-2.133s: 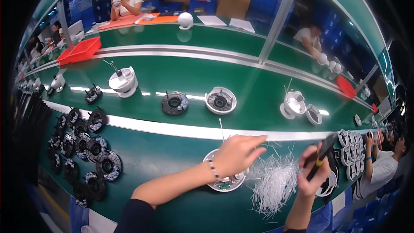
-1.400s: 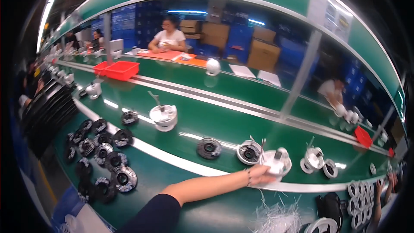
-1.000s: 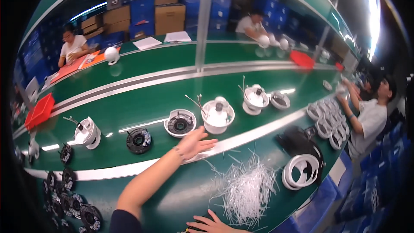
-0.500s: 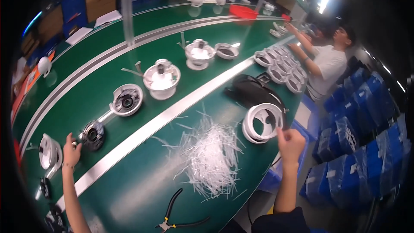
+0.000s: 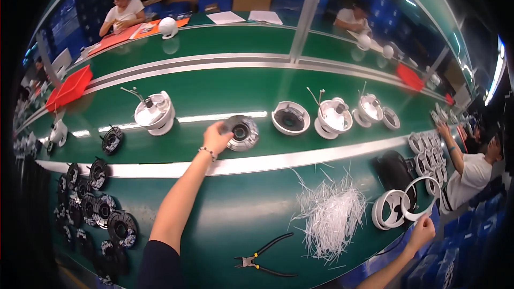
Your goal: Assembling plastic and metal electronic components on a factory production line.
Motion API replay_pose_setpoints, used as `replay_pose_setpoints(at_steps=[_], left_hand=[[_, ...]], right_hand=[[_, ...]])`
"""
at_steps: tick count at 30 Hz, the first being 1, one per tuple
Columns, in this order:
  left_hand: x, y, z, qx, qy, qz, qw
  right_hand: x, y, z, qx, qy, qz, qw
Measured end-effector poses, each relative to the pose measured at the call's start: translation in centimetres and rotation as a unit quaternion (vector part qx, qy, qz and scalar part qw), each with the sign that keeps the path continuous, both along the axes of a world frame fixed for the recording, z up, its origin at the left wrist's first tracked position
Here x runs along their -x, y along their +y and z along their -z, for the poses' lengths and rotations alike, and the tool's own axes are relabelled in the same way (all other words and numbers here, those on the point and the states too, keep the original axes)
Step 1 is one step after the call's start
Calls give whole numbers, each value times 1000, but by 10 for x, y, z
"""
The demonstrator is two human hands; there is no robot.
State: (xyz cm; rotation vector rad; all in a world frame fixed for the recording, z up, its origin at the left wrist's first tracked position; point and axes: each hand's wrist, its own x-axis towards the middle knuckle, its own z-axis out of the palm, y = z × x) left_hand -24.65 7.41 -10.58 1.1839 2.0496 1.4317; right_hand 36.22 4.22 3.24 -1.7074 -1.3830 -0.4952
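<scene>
My left hand [image 5: 217,139] reaches over the far strip of the bench, its fingers closed on the rim of a black round part [image 5: 243,135] with a ringed centre. At the lower right my right hand [image 5: 423,230] pinches the lower edge of a thin white ring [image 5: 412,217], which stands upright. Just left of that ring lies a white round housing [image 5: 379,215] with openings in its face. Right of the black part sits a white bowl-shaped housing with a dark inside [image 5: 291,120]. White housings with wires [image 5: 334,120] stand further right, another [image 5: 154,116] to the left.
A pile of clear plastic strips [image 5: 333,219] lies mid-bench, with black-handled cutters [image 5: 249,261] in front. Several black round parts [image 5: 101,211] cluster at left. White rings [image 5: 423,163] are stacked at right near a co-worker [image 5: 471,174]. A metal rail [image 5: 160,170] crosses the bench.
The view has swung left. My left hand has gone from beside the black round part to gripping it. My right hand now holds the white ring apart from the housing.
</scene>
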Motion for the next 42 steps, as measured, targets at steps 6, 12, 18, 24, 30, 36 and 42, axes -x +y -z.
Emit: replay_pose_setpoints(at_steps=[6, 12, 18, 24, 30, 36, 42], left_hand=[[-54, -73, -38, -138, -139, 19, 980], [-59, -147, -45, -218, -206, 16, 954], [-52, -168, -37, -225, -251, -1, 941], [-49, -172, -35, -232, -250, 19, 940], [-47, -175, -30, -228, -242, 15, 943], [-43, -178, -30, -240, -276, 10, 931], [-33, -186, -28, -251, -274, 1, 928]], right_hand=[[193, -6, -22, 182, -87, -473, 858], [314, -5, 28, 257, -217, -575, 746], [349, -13, 56, 216, -229, -581, 751], [360, -69, 25, 389, -298, -587, 644], [355, -55, 28, 351, -195, -654, 641], [360, -49, 21, 357, -365, -641, 572], [371, -71, 32, 393, -303, -562, 662]])
